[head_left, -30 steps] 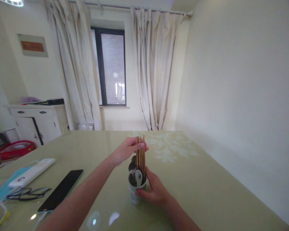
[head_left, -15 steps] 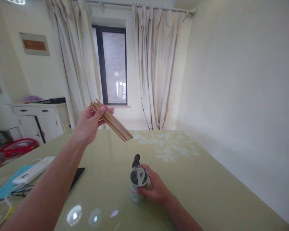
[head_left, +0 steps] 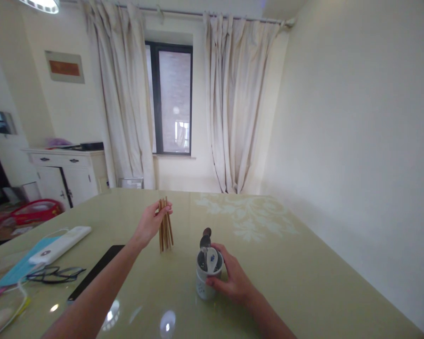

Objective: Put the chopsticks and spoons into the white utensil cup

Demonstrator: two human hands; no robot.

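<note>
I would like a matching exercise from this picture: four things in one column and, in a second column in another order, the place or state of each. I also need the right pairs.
Things
1. chopsticks
2. cup
3. glasses
4. window

Places and states
A. lying on the table, beside the black phone
B. between the pale curtains
C. bunched in the left hand, pointing downward
D. held by the right hand, with a white spoon inside

Right pairs: 1-C, 2-D, 3-A, 4-B
</note>
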